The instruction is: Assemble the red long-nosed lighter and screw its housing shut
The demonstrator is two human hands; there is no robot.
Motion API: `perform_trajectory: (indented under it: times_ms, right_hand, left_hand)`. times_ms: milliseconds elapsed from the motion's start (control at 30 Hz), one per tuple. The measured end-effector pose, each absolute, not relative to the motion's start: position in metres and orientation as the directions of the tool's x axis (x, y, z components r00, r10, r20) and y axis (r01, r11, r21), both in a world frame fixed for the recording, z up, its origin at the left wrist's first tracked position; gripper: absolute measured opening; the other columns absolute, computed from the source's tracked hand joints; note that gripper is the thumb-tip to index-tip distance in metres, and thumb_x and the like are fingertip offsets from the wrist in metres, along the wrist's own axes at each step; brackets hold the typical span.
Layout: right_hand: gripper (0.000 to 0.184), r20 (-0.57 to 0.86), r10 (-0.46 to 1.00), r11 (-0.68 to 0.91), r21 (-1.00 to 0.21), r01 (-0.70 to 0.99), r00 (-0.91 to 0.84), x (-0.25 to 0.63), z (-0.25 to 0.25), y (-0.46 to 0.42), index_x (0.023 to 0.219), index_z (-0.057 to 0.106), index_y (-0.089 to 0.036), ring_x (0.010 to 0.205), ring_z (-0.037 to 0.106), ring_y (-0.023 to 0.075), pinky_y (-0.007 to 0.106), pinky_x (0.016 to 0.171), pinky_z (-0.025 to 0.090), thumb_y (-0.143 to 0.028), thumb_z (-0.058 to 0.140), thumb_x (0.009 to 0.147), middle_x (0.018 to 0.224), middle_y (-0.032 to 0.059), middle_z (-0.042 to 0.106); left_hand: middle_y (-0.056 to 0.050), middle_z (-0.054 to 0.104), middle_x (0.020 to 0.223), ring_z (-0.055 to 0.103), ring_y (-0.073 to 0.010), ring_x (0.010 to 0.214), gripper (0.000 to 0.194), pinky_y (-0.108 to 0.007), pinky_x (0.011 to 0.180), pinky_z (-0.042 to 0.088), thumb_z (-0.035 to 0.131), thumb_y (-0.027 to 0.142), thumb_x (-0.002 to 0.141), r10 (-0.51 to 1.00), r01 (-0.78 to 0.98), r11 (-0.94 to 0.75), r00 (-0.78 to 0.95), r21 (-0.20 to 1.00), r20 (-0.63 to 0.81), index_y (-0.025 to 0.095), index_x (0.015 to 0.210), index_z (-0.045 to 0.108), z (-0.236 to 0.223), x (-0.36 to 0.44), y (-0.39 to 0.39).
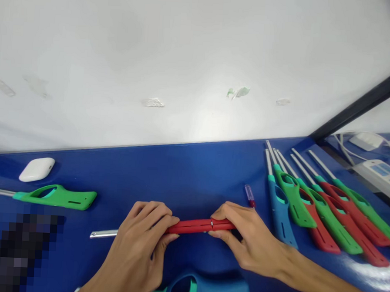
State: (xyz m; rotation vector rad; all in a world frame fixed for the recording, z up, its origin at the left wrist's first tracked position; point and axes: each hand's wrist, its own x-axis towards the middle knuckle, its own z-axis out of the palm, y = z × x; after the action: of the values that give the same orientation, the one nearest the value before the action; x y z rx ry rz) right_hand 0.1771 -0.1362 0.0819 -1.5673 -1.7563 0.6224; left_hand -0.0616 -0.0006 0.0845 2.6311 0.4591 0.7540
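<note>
From where I sit, the white wall (186, 54) takes up most of the view, with the blue surface (115, 176) running below it. A cluster of lighters (340, 234) in green, red and blue lies fanned out on the right, metal tubes pointing away. Beyond it sits a power strip (384, 177).

The left hand (137, 247) has its fingers closed around the tube end of the red lighter (192, 226), and the right hand (252, 238) pinches the handle end between thumb and fingers. The lighter lies crosswise in front of me, tube to the left, a seam facing up and a small gap near the right fingertips. I'd judge this hold works best with the two ends in line and pressure even on both sides of the seam, since a twist could shift the halves.

A blue lighter (220, 291) lies just nearer, partly cut off, and a green lighter (69, 199) lies to the left, below a white case (37, 169) (earbuds, by its shape). The smallest thing is a screwdriver (249, 194) with a clear purplish handle.

I can read no brand or writing; the power strip's blue patches may carry print, but they're too blurred to tell.
</note>
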Motion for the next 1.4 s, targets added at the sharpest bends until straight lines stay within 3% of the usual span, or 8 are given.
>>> perform_trajectory:
  times_ms: [200, 367, 567, 767, 833, 933, 1033, 1400]
  right_hand:
    - [0.009, 0.236, 0.971, 0.196, -0.744, 0.639, -0.024, 0.177, 0.080, -0.135, 0.100, 0.054, -0.022, 0.078, 0.057, 0.0193, 0.033, 0.068, 0.044, -0.020, 0.051, 0.108, 0.091, 0.0024, 0.064]
    - [0.008, 0.262, 0.965, 0.214, -0.722, 0.658, -0.026, 0.177, 0.078, -0.135, 0.102, 0.054, -0.022, 0.078, 0.057, 0.0194, 0.033, 0.068, 0.046, -0.020, 0.050, 0.109, 0.092, 0.0027, 0.065]
    - [0.007, 0.250, 0.966, 0.231, -0.696, 0.679, -0.072, 0.176, 0.079, -0.137, 0.103, 0.054, -0.021, 0.080, 0.060, 0.0204, 0.034, 0.070, 0.049, -0.023, 0.051, 0.109, 0.094, 0.0043, 0.065]
    - [0.008, 0.229, 0.969, 0.229, -0.695, 0.681, -0.092, 0.175, 0.082, -0.137, 0.103, 0.055, -0.021, 0.081, 0.062, 0.0202, 0.034, 0.073, 0.051, -0.022, 0.051, 0.109, 0.096, 0.0047, 0.066]
    - [0.006, 0.227, 0.970, 0.221, -0.689, 0.690, -0.084, 0.175, 0.082, -0.138, 0.110, 0.057, -0.021, 0.087, 0.065, 0.0208, 0.034, 0.077, 0.052, -0.025, 0.052, 0.110, 0.101, 0.0046, 0.068]
    - [0.020, 0.215, 0.970, 0.226, -0.637, 0.737, -0.112, 0.174, 0.081, -0.138, 0.129, 0.060, -0.024, 0.097, 0.069, 0.0217, 0.035, 0.085, 0.052, -0.033, 0.056, 0.112, 0.111, 0.0030, 0.072]
    - [0.026, 0.257, 0.953, 0.282, -0.563, 0.777, -0.160, 0.174, 0.077, -0.138, 0.133, 0.063, -0.023, 0.096, 0.072, 0.0211, 0.035, 0.088, 0.053, -0.038, 0.054, 0.113, 0.110, 0.0023, 0.075]
    - [0.029, 0.326, 0.933, 0.318, -0.542, 0.778, -0.154, 0.172, 0.082, -0.137, 0.125, 0.070, -0.018, 0.073, 0.066, 0.0191, 0.032, 0.065, 0.050, -0.037, 0.052, 0.114, 0.088, 0.0030, 0.072]
  left_hand:
    - [-0.004, 0.068, 0.113, 0.063, -0.0204, 0.106, 0.025, -0.038, 0.094, 0.049, 0.051, 0.009, 0.101, 0.416, 0.255, -0.886, 0.805, 0.388, 0.423, 0.024, 0.120, 0.060, 0.086, -0.062, -0.003]
    - [-0.001, 0.071, 0.113, 0.069, -0.0191, 0.096, 0.029, -0.040, 0.093, 0.050, 0.053, 0.019, 0.106, 0.398, 0.275, -0.907, 0.806, 0.319, 0.438, 0.024, 0.134, 0.058, 0.081, -0.064, -0.005]
    - [0.001, 0.075, 0.109, 0.072, -0.0152, 0.088, 0.019, -0.036, 0.088, 0.049, 0.051, 0.020, 0.109, 0.341, 0.236, -0.934, 0.812, 0.267, 0.473, 0.023, 0.125, 0.060, 0.079, -0.062, -0.001]
    - [0.003, 0.075, 0.105, 0.071, -0.0133, 0.085, 0.020, -0.033, 0.085, 0.051, 0.058, 0.013, 0.104, 0.356, 0.212, -0.921, 0.800, 0.328, 0.483, 0.024, 0.120, 0.064, 0.080, -0.063, -0.001]
    - [0.003, 0.076, 0.104, 0.072, -0.0125, 0.083, 0.019, -0.032, 0.083, 0.052, 0.058, 0.014, 0.104, 0.356, 0.204, -0.921, 0.788, 0.332, 0.502, 0.024, 0.118, 0.065, 0.081, -0.062, -0.002]
    - [0.003, 0.077, 0.100, 0.073, -0.0135, 0.079, 0.017, -0.033, 0.079, 0.053, 0.057, 0.016, 0.105, 0.322, 0.182, -0.937, 0.777, 0.297, 0.540, 0.023, 0.117, 0.067, 0.083, -0.060, -0.004]
    - [0.002, 0.077, 0.095, 0.073, -0.0141, 0.073, 0.017, -0.032, 0.070, 0.054, 0.057, 0.014, 0.103, 0.301, 0.156, -0.944, 0.773, 0.292, 0.559, 0.021, 0.115, 0.068, 0.084, -0.057, -0.007]
    - [0.004, 0.079, 0.096, 0.075, -0.0110, 0.074, 0.021, -0.029, 0.072, 0.055, 0.058, 0.012, 0.101, 0.329, 0.173, -0.934, 0.758, 0.313, 0.563, 0.023, 0.114, 0.069, 0.084, -0.056, -0.011]
